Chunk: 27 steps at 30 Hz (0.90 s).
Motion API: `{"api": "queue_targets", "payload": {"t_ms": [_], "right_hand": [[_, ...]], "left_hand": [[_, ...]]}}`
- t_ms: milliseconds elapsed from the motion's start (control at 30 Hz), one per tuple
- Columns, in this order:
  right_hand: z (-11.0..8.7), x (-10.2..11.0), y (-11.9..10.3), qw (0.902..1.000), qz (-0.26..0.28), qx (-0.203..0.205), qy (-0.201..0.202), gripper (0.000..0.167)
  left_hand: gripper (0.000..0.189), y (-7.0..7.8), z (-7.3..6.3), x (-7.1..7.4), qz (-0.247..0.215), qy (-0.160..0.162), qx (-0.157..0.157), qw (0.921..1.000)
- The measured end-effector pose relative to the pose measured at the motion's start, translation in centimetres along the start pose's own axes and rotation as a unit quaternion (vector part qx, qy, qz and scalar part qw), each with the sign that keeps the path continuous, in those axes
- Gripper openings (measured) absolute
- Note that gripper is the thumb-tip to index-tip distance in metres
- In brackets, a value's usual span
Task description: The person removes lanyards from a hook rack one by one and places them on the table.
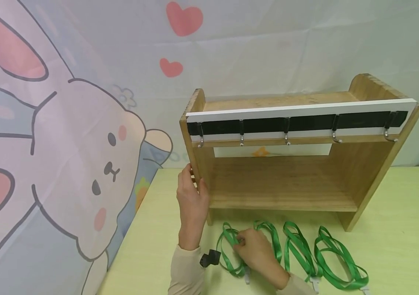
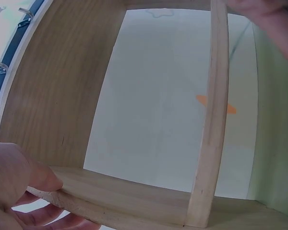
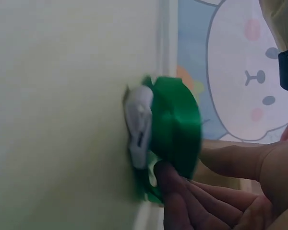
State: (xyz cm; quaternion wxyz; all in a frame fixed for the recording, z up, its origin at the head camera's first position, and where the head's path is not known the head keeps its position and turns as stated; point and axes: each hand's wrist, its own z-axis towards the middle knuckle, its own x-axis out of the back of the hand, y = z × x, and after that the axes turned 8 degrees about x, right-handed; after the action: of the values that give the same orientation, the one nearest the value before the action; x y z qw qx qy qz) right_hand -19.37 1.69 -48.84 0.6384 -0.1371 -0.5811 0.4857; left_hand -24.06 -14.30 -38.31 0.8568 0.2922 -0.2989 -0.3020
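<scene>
My left hand (image 1: pixel 192 200) grips the left side panel of a wooden shelf (image 1: pixel 283 182). In the left wrist view its thumb (image 2: pixel 45 177) lies on the panel's inner face, the other fingers round the outside. Below the shelf's front, my right hand (image 1: pixel 257 250) is at the leftmost coiled green lanyard (image 1: pixel 237 271). The right wrist view shows thumb and fingers pinching the green ribbon (image 3: pixel 177 120), with a pale plastic clip (image 3: pixel 139 122) hanging beside it. Part of this lanyard is hidden behind the hand.
More green lanyards (image 1: pixel 299 248) lie in a row to the right on the pale green table (image 1: pixel 405 213). Across the shelf's upper front runs a white-edged black strip (image 1: pixel 309 123) with several metal hooks (image 1: pixel 287 137). A cartoon-printed cloth (image 1: pixel 261 53) hangs behind.
</scene>
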Motion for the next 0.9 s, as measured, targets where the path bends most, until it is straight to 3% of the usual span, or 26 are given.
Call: {"api": "queue_targets", "payload": {"t_ms": [233,500,667,900], "right_hand": [[0.1,1.2,-0.6,0.9990,-0.044,-0.001,0.005,0.016],[0.2,1.5,-0.8,0.9989,-0.043,-0.016,-0.009,0.014],[-0.1,1.6,-0.6,0.9993,-0.036,-0.008,-0.004,0.006],[0.2,2.8,-0.7,0.9999,-0.012,-0.002,0.003,0.009]], "left_hand": [[0.039,0.1,0.1,0.0,0.002,0.010,-0.012,0.9999],[0.039,-0.1,0.1,-0.1,0.005,0.012,-0.005,0.9999],[0.039,-0.3,-0.2,-0.3,0.004,0.008,0.008,0.9999],[0.045,0.0,-0.2,-0.4,0.002,-0.006,0.037,0.9993]]}}
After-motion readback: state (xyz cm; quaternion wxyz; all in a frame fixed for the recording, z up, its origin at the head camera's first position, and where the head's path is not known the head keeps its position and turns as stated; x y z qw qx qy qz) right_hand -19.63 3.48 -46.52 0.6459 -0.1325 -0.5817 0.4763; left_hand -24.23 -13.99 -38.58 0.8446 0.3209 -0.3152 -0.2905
